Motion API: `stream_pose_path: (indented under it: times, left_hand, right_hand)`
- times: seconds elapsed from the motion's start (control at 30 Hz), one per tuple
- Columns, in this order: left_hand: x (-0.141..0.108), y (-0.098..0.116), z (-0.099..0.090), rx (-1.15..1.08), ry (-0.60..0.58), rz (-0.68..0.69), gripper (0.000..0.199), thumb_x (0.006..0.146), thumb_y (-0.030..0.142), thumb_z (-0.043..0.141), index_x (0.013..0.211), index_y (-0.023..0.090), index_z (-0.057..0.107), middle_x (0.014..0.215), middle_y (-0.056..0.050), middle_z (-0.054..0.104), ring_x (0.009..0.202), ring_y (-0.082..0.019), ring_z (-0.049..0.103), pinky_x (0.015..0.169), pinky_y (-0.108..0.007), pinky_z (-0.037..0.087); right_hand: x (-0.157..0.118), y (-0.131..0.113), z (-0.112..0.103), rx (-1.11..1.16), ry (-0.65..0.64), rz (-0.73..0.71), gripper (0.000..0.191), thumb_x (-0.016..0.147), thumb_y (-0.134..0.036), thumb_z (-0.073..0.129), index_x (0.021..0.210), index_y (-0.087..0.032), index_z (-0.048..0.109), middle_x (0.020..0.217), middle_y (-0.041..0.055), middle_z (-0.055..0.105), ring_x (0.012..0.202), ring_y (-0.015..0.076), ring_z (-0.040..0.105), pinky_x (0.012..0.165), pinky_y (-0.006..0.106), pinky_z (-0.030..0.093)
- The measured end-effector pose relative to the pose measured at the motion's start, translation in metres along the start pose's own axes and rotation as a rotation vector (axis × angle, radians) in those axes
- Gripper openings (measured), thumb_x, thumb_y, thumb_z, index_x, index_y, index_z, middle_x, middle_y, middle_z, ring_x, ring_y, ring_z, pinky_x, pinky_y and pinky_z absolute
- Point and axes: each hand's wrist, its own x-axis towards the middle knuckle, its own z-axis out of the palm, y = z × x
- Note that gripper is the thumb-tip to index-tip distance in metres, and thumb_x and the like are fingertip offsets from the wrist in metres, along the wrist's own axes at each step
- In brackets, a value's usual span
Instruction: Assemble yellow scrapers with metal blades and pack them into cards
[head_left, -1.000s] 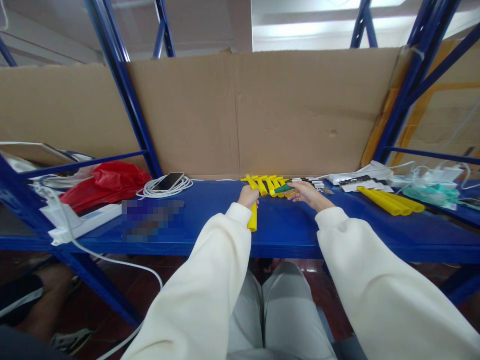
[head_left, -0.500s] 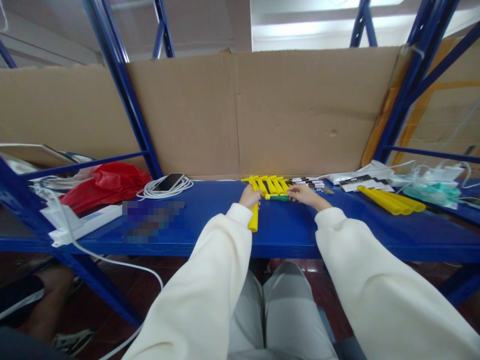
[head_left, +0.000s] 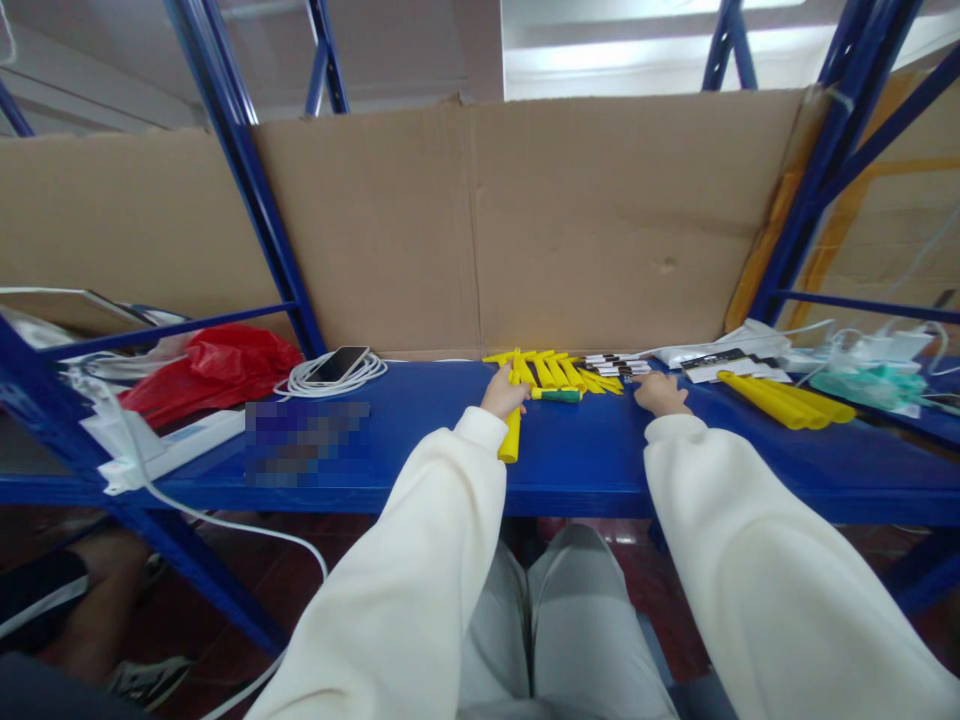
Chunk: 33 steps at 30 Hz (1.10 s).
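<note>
My left hand (head_left: 504, 392) is closed round a yellow tapered tube (head_left: 510, 440), its wide end toward me and its narrow end pointing away. Just right of that hand lies a green-and-yellow screwdriver handle (head_left: 559, 395). Behind it, several yellow tapered pieces (head_left: 551, 370) are laid in a slanted row, with smaller yellow pieces (head_left: 601, 382) at its right end. My right hand (head_left: 661, 393) is down on the shelf, fingers drawn together at the right end of several black-and-white pieces (head_left: 615, 366). Anything between those fingers is too small to make out.
Several yellow tubes (head_left: 784, 402) and a black-and-white packet (head_left: 731, 366) lie to the right. On the left are a phone (head_left: 339, 365) on a coiled white cable, a red bag (head_left: 217, 370) and a white power strip (head_left: 202, 437). A cardboard wall (head_left: 600, 220) closes the back.
My right hand has moved right, from beside the screwdriver handle to the end of the black-and-white pieces. The smaller yellow pieces now show. My left hand still holds its tube, which has shifted slightly.
</note>
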Motion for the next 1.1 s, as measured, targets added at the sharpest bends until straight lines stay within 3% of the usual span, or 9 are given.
stream_pose_path:
  times: [0.1,0.2,0.3,0.43,0.63,0.8,0.93,1.1]
  left_hand:
    - [-0.001,0.001,0.0,-0.005,-0.016,0.043,0.078,0.084,0.006,0.062,0.157,0.024,0.044,0.096,-0.005,0.074,0.048,-0.009,0.059,0.051,-0.02,0.051]
    - [-0.002,0.002,-0.001,0.012,-0.015,0.092,0.079,0.082,0.008,0.067,0.156,0.025,0.047,0.106,-0.009,0.076,0.057,-0.012,0.067,0.056,-0.022,0.055]
    - [-0.001,0.001,-0.002,0.048,-0.018,0.143,0.076,0.08,0.009,0.07,0.152,0.026,0.054,0.101,-0.007,0.077,0.066,-0.015,0.071,0.065,-0.024,0.058]
    - [-0.002,0.0,-0.003,0.147,-0.04,0.192,0.07,0.082,0.005,0.065,0.149,0.024,0.058,0.087,-0.004,0.078,0.061,-0.015,0.07,0.07,-0.026,0.06]
    - [-0.011,0.004,-0.004,0.279,-0.022,0.232,0.066,0.081,0.002,0.064,0.145,0.019,0.063,0.101,-0.008,0.08,0.063,-0.015,0.073,0.074,-0.028,0.062]
    - [-0.014,0.007,-0.004,0.424,-0.056,0.257,0.067,0.082,0.0,0.063,0.146,0.017,0.06,0.123,-0.01,0.077,0.091,-0.021,0.078,0.094,-0.032,0.059]
    - [-0.013,0.006,-0.001,0.535,-0.047,0.331,0.062,0.084,-0.002,0.06,0.145,0.014,0.061,0.14,-0.011,0.068,0.128,-0.023,0.066,0.112,-0.029,0.046]
    - [-0.016,0.008,0.005,0.68,-0.045,0.418,0.061,0.086,-0.003,0.055,0.144,0.015,0.062,0.145,-0.01,0.064,0.137,-0.021,0.059,0.12,-0.03,0.038]
  right_hand:
    - [-0.003,-0.006,-0.003,-0.016,-0.098,0.059,0.047,0.093,-0.019,0.048,0.133,-0.028,0.072,0.149,0.0179,0.054,0.142,0.0382,0.044,0.112,0.062,0.039]
    - [-0.006,-0.011,-0.006,-0.041,-0.114,0.058,0.051,0.095,-0.019,0.045,0.139,-0.03,0.068,0.152,0.0159,0.052,0.145,0.0372,0.041,0.114,0.062,0.036]
    - [-0.008,-0.013,-0.008,-0.069,-0.128,0.053,0.053,0.095,-0.018,0.043,0.142,-0.031,0.065,0.155,0.015,0.05,0.147,0.0372,0.039,0.115,0.063,0.035]
    - [-0.009,-0.014,-0.009,-0.099,-0.128,0.026,0.052,0.094,-0.019,0.045,0.14,-0.029,0.067,0.155,0.0158,0.051,0.145,0.0374,0.041,0.115,0.062,0.036]
    - [-0.008,-0.018,-0.012,-0.13,-0.097,-0.01,0.043,0.091,-0.02,0.05,0.125,-0.024,0.076,0.141,0.0187,0.061,0.135,0.0382,0.05,0.107,0.061,0.041]
    - [-0.006,-0.019,-0.012,-0.113,-0.095,-0.001,0.034,0.091,-0.018,0.053,0.111,-0.022,0.079,0.126,0.0171,0.069,0.129,0.0348,0.056,0.105,0.054,0.043]
    - [-0.001,-0.021,-0.009,-0.078,-0.089,0.048,0.032,0.088,-0.017,0.056,0.111,-0.016,0.077,0.123,0.0215,0.07,0.129,0.0367,0.057,0.104,0.055,0.045]
    - [0.003,-0.023,-0.003,-0.046,-0.092,0.121,0.037,0.085,-0.015,0.058,0.119,-0.013,0.073,0.132,0.0256,0.065,0.135,0.0409,0.052,0.103,0.062,0.045]
